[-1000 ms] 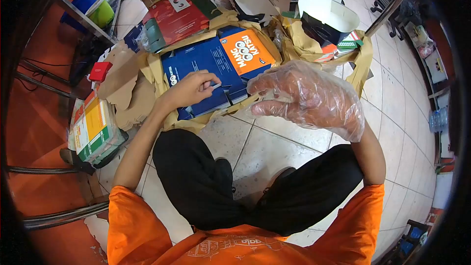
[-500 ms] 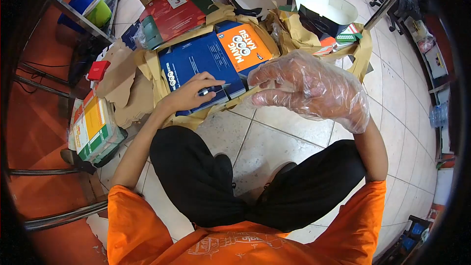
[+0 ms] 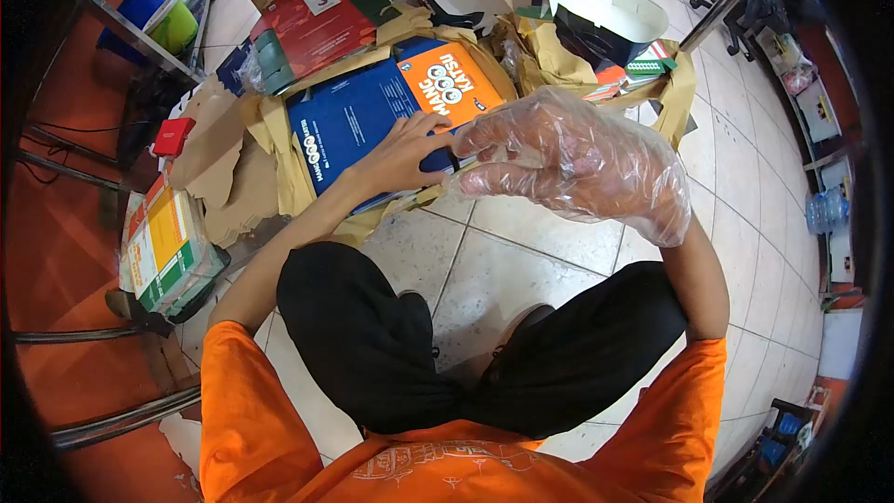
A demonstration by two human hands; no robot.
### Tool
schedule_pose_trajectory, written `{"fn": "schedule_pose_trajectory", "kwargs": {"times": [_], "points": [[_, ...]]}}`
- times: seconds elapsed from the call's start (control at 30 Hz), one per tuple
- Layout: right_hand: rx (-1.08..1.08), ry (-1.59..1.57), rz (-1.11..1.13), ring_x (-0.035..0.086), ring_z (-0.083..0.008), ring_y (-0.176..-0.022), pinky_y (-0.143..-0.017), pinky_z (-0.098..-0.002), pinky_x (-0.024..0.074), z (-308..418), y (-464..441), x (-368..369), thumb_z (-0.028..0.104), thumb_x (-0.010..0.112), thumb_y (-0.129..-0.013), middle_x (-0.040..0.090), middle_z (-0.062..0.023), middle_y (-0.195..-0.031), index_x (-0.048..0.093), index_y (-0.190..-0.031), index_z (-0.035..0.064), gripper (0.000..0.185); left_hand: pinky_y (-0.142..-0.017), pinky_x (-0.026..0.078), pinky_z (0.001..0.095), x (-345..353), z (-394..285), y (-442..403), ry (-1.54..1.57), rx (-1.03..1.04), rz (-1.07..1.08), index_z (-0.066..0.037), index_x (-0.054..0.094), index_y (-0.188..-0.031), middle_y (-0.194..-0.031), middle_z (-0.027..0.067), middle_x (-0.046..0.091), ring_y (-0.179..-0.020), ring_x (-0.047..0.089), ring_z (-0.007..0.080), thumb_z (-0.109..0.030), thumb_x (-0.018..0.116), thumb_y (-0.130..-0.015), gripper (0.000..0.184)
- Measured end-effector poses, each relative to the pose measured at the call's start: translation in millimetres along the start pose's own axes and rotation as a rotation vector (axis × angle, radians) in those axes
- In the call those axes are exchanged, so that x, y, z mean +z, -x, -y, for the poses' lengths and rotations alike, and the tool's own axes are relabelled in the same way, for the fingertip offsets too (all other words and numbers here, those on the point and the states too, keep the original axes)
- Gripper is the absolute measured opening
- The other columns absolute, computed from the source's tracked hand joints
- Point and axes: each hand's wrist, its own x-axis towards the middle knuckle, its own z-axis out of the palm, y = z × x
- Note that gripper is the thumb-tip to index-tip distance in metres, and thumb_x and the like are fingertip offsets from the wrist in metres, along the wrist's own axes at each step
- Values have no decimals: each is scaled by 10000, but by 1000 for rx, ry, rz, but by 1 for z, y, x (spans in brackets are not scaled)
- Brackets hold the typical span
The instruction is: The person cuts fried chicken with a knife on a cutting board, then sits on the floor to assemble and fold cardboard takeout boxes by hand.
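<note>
My left hand [image 3: 407, 154] has its fingers apart over the front right of a flat blue and orange printed carton [image 3: 354, 112]. Brown wrapping paper [image 3: 272, 130] lies around that carton's edges. A clear plastic bag [image 3: 643, 186] covers my right hand [image 3: 577, 163], which is raised over the floor. Its fingers and thumb point left, with a gap between them, close to my left fingertips. Nothing shows between the right fingers and thumb. A flat red carton [image 3: 317, 28] lies beyond the blue one.
Open white and black boxes [image 3: 610, 14] stand on brown paper at the back right. A plastic-wrapped printed stack [image 3: 172, 247], cardboard sheets [image 3: 209, 144] and a small red box [image 3: 172, 137] are at left. Metal racks [image 3: 149, 37] line the left wall.
My left hand has opened its fingers wider and moved right, nearer the bagged right hand. The right hand stays raised in the bag. The view has shifted slightly.
</note>
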Motion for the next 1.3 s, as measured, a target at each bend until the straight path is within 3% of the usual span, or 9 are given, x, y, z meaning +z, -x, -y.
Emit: {"fn": "schedule_pose_trajectory", "kwargs": {"times": [0.37,0.57,0.63,0.83,0.9,1.03,1.1,1.13,1.3], "points": [[-42,15,-26,668,-270,-875,-762,-361,547,-9,-1,6,337,681,-912,678,-101,-1005,681,-1135,88,335,-1116,314,438,-8,9,-4,57,-55,133,-123,711,-1088,-1389,145,477,-1319,407,332,-267,760,-847,285],[-78,35,-43,680,-262,-856,-747,-346,552,-16,-11,14,351,682,-911,687,-108,-997,687,-1134,74,356,-949,477,396,-25,1,-5,16,-212,23,-26,690,-1036,-1065,195,671,-1054,630,339,-225,684,-908,236],[-79,33,-46,683,-259,-850,-742,-341,554,-15,-12,12,356,682,-911,690,-110,-994,689,-1133,69,363,-790,521,421,-30,-13,-7,98,-221,9,16,658,-1021,-898,214,683,-881,663,388,-171,620,-935,209],[-142,87,-84,695,-251,-832,-726,-326,559,-19,-16,13,369,683,-910,698,-117,-986,695,-1131,55,385,-697,487,472,-53,-39,-9,-23,-201,-233,23,605,-921,-875,240,641,-838,623,433,-102,597,-910,126],[-203,125,-108,698,-249,-826,-721,-321,561,-26,-22,18,374,683,-909,701,-119,-983,697,-1131,51,392,-628,485,368,-74,-35,-6,-114,-159,-293,16,585,-902,-799,196,623,-700,638,331,-91,622,-907,114],[-418,239,-248,704,-238,-768,-692,-301,563,-14,-40,8,385,682,-909,719,-123,-913,712,-1090,14,413,-633,464,287,-116,-54,6,-63,-217,-433,-9,577,-934,-761,93,600,-691,597,157,-126,617,-948,124],[413,-134,-65,703,-223,-755,-669,-288,558,17,-46,-14,376,666,-927,720,-109,-838,732,-1010,4,387,-656,456,254,-137,-70,12,-34,-243,-581,-38,586,-960,-772,24,586,-730,569,86,-171,610,-977,136],[260,-98,-307,538,-191,-588,-535,-356,445,-6,-35,4,428,678,-925,521,-93,-629,676,-917,-20,448,-668,455,245,-151,-82,17,-29,-235,-656,-53,593,-972,-783,-3,582,-747,561,69,-192,606,-989,141],[345,216,-277,578,-207,-594,-557,-349,489,-37,-35,-2,586,668,-872,548,-102,-656,644,-995,-22,621,-791,520,249,-223,-122,58,615,-234,-857,-40,570,-1149,-960,26,652,-861,619,61,-172,576,-1002,198]]}}
